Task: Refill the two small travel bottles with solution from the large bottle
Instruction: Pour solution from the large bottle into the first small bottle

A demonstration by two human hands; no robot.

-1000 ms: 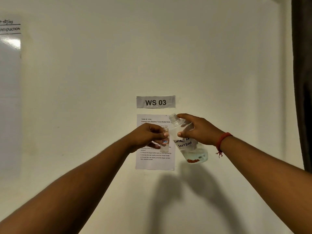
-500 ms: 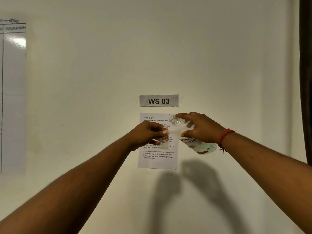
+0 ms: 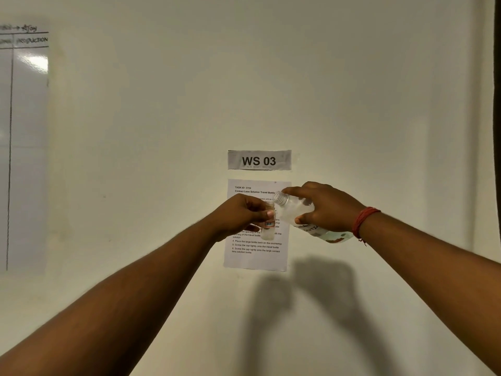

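Large bottle (image 3: 294, 210): tipped further; your right hand (image 3: 325, 207) grips mid-body, left hand (image 3: 241, 215) pinches travel bottle (image 3: 268, 226). Light, slippery.

We see cream wall (image 3: 271, 77) filling view. Small sign (image 3: 259, 160) reading "WS 03" taped on it, our landmark. Printed instruction sheet (image 3: 254, 256) directly below sign, just apart, numbered lines partly legible. Whiteboard (image 3: 24, 147) far left of sign, ruled lines, glare patch near top. Dark curtain edge (image 3: 497, 104) far right of sign. Two soft shadows (image 3: 320, 299) below sign, under sheet.
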